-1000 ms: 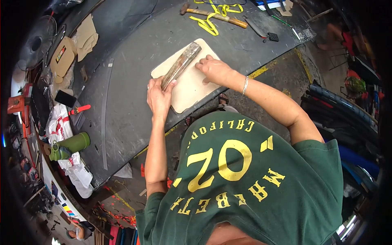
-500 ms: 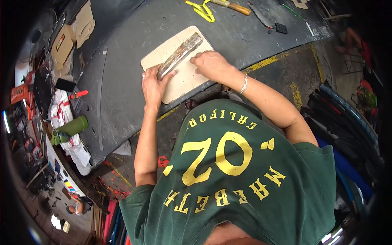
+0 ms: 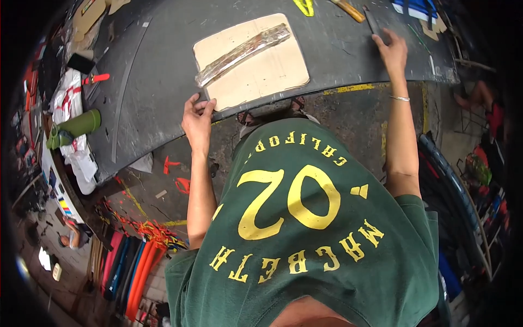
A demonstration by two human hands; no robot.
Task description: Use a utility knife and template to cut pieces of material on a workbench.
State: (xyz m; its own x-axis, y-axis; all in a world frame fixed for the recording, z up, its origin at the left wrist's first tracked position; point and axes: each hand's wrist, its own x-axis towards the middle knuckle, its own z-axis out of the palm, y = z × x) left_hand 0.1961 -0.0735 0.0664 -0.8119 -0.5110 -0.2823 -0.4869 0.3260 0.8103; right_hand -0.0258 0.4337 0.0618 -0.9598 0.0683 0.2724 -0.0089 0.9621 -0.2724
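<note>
A pale, rounded-corner board (image 3: 272, 71) lies near the front edge of the dark table. Slanting across it is a long flat bar (image 3: 245, 53) wrapped in shiny clear and brown tape. My left hand (image 3: 198, 122) is at the board's near left corner, its thumb against the edge and its fingers apart. Farther right, my right hand (image 3: 393, 53) reaches over the table with parted fingers. Its fingertips are at the near end of a narrow dark tool (image 3: 371, 20), whose lower part the hand hides. A wooden handle (image 3: 348, 10) lies just left of that tool.
A yellow measuring tape (image 3: 305, 6) lies at the far edge. On the left are a green roll (image 3: 79, 128), a red-strapped item (image 3: 97, 79), a black phone-like object (image 3: 80, 62) and white plastic bags (image 3: 68, 101). A blue item (image 3: 417, 10) sits far right.
My right hand has left the board and moved right to the dark tool. My left hand has come off the taped bar to the board's near corner. The view has shifted.
</note>
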